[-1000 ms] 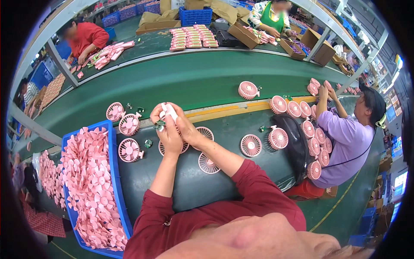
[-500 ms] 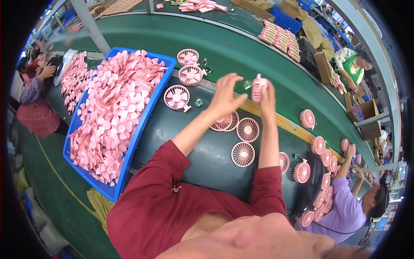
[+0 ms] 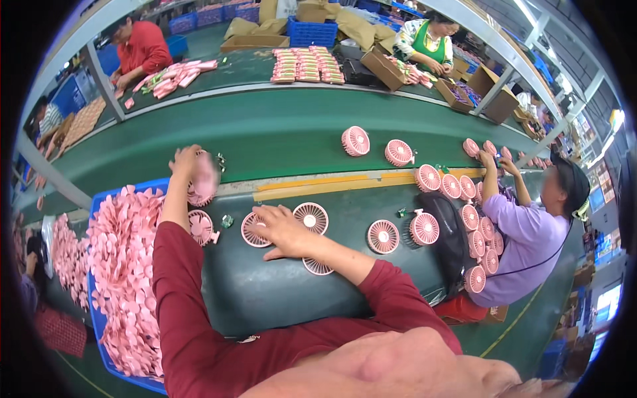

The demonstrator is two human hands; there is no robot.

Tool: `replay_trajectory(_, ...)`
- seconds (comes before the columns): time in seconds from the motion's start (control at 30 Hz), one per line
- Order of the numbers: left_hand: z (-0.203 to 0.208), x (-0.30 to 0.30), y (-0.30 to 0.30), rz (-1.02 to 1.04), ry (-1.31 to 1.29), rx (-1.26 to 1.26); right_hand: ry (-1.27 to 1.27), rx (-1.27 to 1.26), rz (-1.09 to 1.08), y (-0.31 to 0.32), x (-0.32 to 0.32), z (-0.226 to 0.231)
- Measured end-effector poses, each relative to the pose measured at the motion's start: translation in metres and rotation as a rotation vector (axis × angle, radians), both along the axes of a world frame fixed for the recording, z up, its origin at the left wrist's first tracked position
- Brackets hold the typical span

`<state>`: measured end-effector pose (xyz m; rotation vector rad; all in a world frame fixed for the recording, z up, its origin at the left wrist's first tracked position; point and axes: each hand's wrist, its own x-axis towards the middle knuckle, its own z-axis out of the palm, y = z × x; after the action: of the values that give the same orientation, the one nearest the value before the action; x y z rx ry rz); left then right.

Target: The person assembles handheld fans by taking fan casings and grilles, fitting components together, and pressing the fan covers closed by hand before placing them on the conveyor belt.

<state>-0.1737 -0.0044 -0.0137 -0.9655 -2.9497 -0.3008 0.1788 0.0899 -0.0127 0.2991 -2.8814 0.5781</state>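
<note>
Grips a blurred pink fan housing [image 3: 208, 178] in the curled left hand [image 3: 185, 161]; splays the right hand [image 3: 284, 232], holding nothing, over a round pink fan grille [image 3: 249, 235].

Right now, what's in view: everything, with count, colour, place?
Bench: one, green, centre
Belt: one, green, beyond
Tub: one, blue, left
Fan blades: many, pink, in tub
Grilles: four-plus, pink, on bench
Fan housings: many, pink, bench and belt
Circuit boards: several, green, beside housings
Bag: one, black, right
Stick parts: many, pink-green, far side
Crates: several, blue, far side
Cartons: several, brown, far side
Workers: several, mixed clothing, right, far side
Left hand: one, maroon-sleeved, on housing
Right hand: one, maroon-sleeved, at grilles
</note>
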Motion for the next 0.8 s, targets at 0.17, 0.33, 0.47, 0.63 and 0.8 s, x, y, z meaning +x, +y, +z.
replay_trajectory(0.17, 0.0, -0.013, -0.014, 0.006, 0.076, 0.114, 0.076, -0.057, -0.005, -0.002, -0.005, -0.007)
replay_trajectory(0.33, 0.023, 0.014, -0.009, 0.023, 0.149, 0.388, 0.07, -0.285, -0.054, 0.012, -0.008, 0.008)
replay_trajectory(0.47, 0.007, 0.029, -0.028, 0.098, -0.386, 0.97, 0.187, -0.554, -0.093, 0.018, -0.021, 0.033)
replay_trajectory(0.63, 0.014, 0.134, -0.001, -0.166, -1.136, 1.343, 0.291, -1.184, -0.262, 0.038, -0.031, 0.05)
replay_trajectory(0.8, 0.018, 0.194, 0.012, -0.32, -1.435, 1.357, 0.484, -1.137, -0.344, 0.059, -0.035, 0.038)
